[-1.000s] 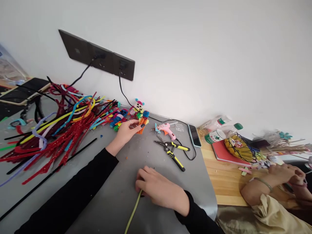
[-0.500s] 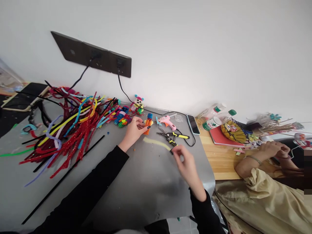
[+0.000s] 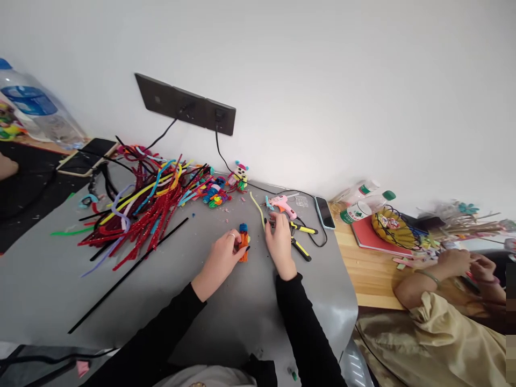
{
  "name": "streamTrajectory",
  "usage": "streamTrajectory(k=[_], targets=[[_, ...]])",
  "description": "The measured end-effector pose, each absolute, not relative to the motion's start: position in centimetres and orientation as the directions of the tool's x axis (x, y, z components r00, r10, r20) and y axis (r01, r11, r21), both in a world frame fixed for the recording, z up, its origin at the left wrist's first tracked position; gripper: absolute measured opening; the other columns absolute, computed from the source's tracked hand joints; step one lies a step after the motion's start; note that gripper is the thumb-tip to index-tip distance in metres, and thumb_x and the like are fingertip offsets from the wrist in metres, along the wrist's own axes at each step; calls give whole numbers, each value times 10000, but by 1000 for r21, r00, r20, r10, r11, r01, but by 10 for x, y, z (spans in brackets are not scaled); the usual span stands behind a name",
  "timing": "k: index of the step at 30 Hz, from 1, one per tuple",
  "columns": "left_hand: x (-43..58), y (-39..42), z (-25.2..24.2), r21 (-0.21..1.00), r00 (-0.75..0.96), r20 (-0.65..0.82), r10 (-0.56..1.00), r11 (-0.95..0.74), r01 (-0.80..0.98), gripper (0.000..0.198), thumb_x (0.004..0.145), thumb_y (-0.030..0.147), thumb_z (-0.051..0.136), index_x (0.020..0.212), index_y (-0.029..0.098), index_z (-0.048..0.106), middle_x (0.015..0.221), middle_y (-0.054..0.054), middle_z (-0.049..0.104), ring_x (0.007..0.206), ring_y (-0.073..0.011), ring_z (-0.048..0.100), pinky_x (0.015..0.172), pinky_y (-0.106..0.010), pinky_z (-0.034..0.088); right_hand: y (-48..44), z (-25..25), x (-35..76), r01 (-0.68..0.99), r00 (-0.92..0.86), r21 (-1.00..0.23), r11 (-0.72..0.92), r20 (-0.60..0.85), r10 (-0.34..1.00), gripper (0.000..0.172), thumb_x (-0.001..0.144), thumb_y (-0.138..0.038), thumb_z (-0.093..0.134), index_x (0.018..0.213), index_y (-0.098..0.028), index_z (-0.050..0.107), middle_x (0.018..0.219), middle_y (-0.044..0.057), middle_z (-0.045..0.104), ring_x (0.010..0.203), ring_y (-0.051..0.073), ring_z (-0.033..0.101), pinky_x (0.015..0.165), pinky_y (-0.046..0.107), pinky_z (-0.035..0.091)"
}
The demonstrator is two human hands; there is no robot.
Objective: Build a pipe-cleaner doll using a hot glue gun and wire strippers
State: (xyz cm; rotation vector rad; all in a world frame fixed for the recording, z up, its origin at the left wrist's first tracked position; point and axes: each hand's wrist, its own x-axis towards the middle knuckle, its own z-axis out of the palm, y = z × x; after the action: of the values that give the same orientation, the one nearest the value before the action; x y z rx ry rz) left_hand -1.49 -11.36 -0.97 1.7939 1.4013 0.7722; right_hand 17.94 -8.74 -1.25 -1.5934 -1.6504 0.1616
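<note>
My left hand (image 3: pixel 220 258) is closed on a small pipe-cleaner figure (image 3: pixel 244 248), orange below with a blue top and a bit of yellow at its side. My right hand (image 3: pixel 279 243) pinches the lower end of a pale yellow pipe cleaner (image 3: pixel 256 204), which curves up and away from the fingertips. Just beyond that hand lies a pink glue gun (image 3: pixel 284 206) with a light-blue bit near its nozzle. Yellow-and-black pliers (image 3: pixel 302 248) rest beside the right hand, partly hidden by it.
A heap of coloured pipe cleaners (image 3: pixel 149 207) covers the left of the grey mat (image 3: pixel 226 322). Finished-looking figures (image 3: pixel 238 176) stand by the wall. A phone (image 3: pixel 324 212) lies at right; a cord loops nearby. A co-worker's hands (image 3: pixel 463 266) are at the wooden table (image 3: pixel 373 279).
My right hand has moved up and left with the yellow pipe cleaner, covering part of the pliers. The left hand with the figure is lower on the mat. The view has shifted left.
</note>
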Motion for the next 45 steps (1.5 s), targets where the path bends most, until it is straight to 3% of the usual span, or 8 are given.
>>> streamTrajectory(k=[5, 8, 14, 22, 26, 33, 40, 45], targets=[[-41, -107, -1, 677, 156, 170, 973, -230, 699, 162, 985, 332, 500, 993, 210, 605, 1017, -94, 712, 751, -237, 659, 747, -375, 521, -100, -22, 179, 687, 230, -673, 273, 558, 797, 211, 967, -191, 459, 1125, -195, 598, 1033, 103, 652, 920, 216, 624, 849, 382, 529], [-80, -99, 7, 407, 83, 267, 960, -191, 893, 255, 997, 256, 442, 1070, 175, 672, 1078, -163, 711, 981, -336, 655, 876, -442, 506, -105, -24, 178, 628, 277, -717, 303, 569, 774, 219, 947, -173, 454, 1118, -204, 586, 1019, 89, 649, 851, 192, 614, 774, 344, 521], [-138, -92, 16, 43, -23, 146, 989, 17, 999, 326, 959, 209, 435, 1027, 98, 734, 1073, -251, 652, 1021, -441, 610, 800, -489, 471, -103, -23, 177, 521, 371, -805, 285, 514, 774, 252, 928, -190, 452, 1153, -213, 563, 1015, 77, 641, 850, 177, 610, 768, 322, 518], [-126, -106, 41, 193, -20, 255, 967, -31, 981, 281, 969, 242, 379, 963, 185, 654, 989, -186, 697, 972, -390, 634, 782, -467, 455, -102, -21, 181, 447, 403, -851, 276, 468, 787, 238, 912, -214, 462, 1127, -216, 565, 1010, 73, 645, 871, 175, 622, 756, 307, 513], [-98, -122, 72, 481, -54, 354, 934, -132, 867, 203, 960, 315, 430, 985, 220, 607, 895, -99, 729, 880, -309, 685, 795, -418, 501, -110, -7, 170, 381, 364, -874, 301, 442, 820, 215, 897, -242, 511, 1103, -229, 571, 998, 56, 653, 871, 177, 638, 769, 314, 522], [-37, -130, 102, 851, 21, 304, 952, -281, 444, 158, 923, 348, 532, 946, 237, 642, 920, -44, 768, 730, -195, 710, 698, -300, 562, -147, 23, 113, 80, -506, -983, 165, 102, 857, 309, 878, -473, 730, 1066, -236, 665, 1030, 44, 704, 765, 147, 623, 658, 266, 513], [-45, -133, 75, 859, 107, 205, 973, -232, 456, 366, 900, 433, 555, 1173, 216, 668, 1249, -130, 747, 1031, -274, 734, 868, -382, 579, -126, 27, 111, -203, -174, -978, -38, -2, 985, 468, 887, -689, 661, 845, -225, 616, 684, -8, 632, 560, 138, 579, 588, 297, 518], [-71, -131, 64, 812, 208, 71, 975, -178, 556, 339, 928, 414, 416, 867, 253, 709, 625, -5, 698, 521, -200, 611, 601, -302, 470, -92, 41, 110, -144, -140, -988, 49, 69, 988, 419, 905, -622, 665, 965, -207, 680, 905, 47, 703, 710, 152, 647, 663, 301, 562]])
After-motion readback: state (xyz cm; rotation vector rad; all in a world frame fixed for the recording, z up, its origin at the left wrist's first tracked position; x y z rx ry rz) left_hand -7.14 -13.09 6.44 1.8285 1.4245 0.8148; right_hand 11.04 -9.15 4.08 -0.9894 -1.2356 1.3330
